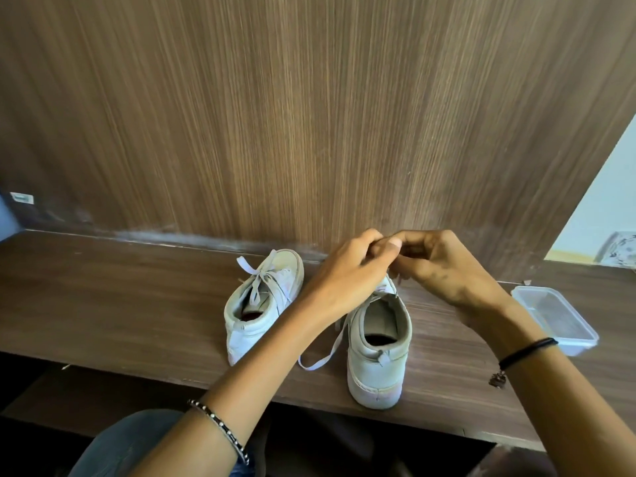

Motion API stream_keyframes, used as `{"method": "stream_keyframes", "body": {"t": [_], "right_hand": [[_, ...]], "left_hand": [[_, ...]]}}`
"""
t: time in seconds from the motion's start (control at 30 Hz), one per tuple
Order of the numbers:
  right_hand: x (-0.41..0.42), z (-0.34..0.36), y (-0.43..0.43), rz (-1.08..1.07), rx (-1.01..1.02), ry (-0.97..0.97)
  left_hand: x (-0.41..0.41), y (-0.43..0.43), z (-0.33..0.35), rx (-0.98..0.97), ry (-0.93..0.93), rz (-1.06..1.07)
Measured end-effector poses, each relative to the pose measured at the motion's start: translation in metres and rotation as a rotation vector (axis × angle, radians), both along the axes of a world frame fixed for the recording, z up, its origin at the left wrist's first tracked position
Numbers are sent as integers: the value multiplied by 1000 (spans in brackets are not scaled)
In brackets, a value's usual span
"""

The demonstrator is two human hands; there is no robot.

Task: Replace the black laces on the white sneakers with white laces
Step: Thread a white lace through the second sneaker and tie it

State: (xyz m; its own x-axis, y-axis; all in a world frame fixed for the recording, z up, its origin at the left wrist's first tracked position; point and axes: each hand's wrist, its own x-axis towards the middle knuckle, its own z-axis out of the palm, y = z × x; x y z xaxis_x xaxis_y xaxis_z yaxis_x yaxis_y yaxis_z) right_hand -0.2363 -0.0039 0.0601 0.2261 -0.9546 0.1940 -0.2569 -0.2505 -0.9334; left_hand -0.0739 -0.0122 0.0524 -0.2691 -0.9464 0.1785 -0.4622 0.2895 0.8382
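Observation:
Two white sneakers stand on a dark wooden shelf (120,297), heels toward me. The left sneaker (256,304) carries a white lace tied in a bow. Over the tongue of the right sneaker (377,352) my left hand (347,273) and my right hand (437,266) meet, fingers curled and pinching together. They seem to pinch the white lace (327,349), but the pinched part is hidden. A loose end of that lace trails down the shoe's left side onto the shelf. No black lace shows.
A clear plastic container (554,318) sits on the shelf just right of my right wrist. A wood-grain wall panel (309,115) rises directly behind the shoes. My knee in blue jeans (137,442) is below the shelf's front edge.

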Motion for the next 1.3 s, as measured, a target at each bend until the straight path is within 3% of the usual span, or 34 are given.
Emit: {"method": "stream_keyframes", "body": {"t": [0.23, 0.37, 0.5, 0.7, 0.8, 0.9, 1.0, 1.1, 1.23, 1.3], "right_hand": [[-14, -3, -4, -104, 62, 9], [-22, -8, -8, -194, 91, 16], [-18, -7, -6, -142, 78, 49], [-16, -4, -3, -69, 80, 46], [-18, -6, -2, -88, 58, 105], [-22, -10, -1, -159, -29, 331], [-23, -10, 3, -74, 134, 463], [-26, -13, 3, 4, 205, 537], [-30, -8, 4, 24, 242, 478], [-26, -8, 4, 2, 196, 580]], "left_hand": [[9, -11, -14, -162, -32, 41], [17, -16, -23, -129, -109, 32], [9, -10, -23, -126, -111, -80], [7, -6, -20, -183, -119, -29], [7, -3, -20, -171, -124, 27], [6, 0, -23, -157, -140, 79], [5, 1, -31, -121, -241, 131], [4, 5, -35, -88, -270, 114], [6, 10, -37, -150, -333, 116], [5, 14, -39, -196, -360, 125]]}}
